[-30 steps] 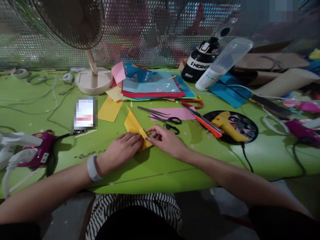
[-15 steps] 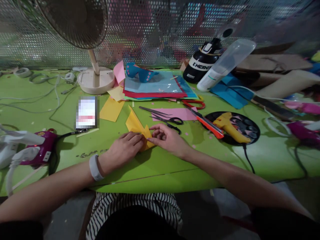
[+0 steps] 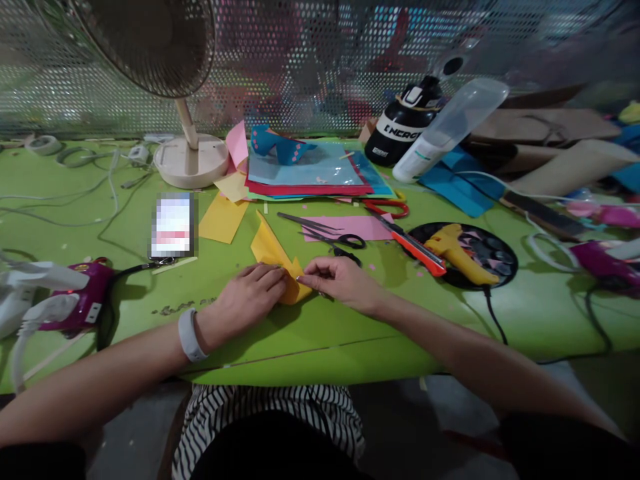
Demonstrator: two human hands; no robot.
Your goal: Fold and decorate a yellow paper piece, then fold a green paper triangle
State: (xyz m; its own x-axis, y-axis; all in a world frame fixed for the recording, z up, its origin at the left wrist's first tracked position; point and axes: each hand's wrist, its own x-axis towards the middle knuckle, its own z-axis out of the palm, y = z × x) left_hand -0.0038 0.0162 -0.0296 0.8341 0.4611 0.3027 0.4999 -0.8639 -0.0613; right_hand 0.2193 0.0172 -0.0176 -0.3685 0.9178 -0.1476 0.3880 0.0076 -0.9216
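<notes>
A folded yellow-orange paper (image 3: pixel 273 248) lies on the green table, its tall pointed part leaning up to the left. My left hand (image 3: pixel 253 291), with a pale band on the wrist, is closed on the paper's lower left part. At its right edge my right hand (image 3: pixel 343 283) has thumb and forefinger pinched together by the small upright points; whether paper is between them is too small to tell. Dark scissors (image 3: pixel 345 241) lie just beyond my right hand, beside a pink paper strip (image 3: pixel 370 228).
An orange cutter (image 3: pixel 417 250) and a yellow glue gun (image 3: pixel 457 253) on a black dish lie to the right. Behind stand a fan (image 3: pixel 193 160), stacked coloured sheets (image 3: pixel 305 175) and a black bottle (image 3: pixel 395 127). A phone (image 3: pixel 173 225) and purple power strip (image 3: pixel 85 293) are left.
My right hand has shifted slightly right and down, and its fingers have drawn in to a tighter pinch. My left hand has stayed on the paper.
</notes>
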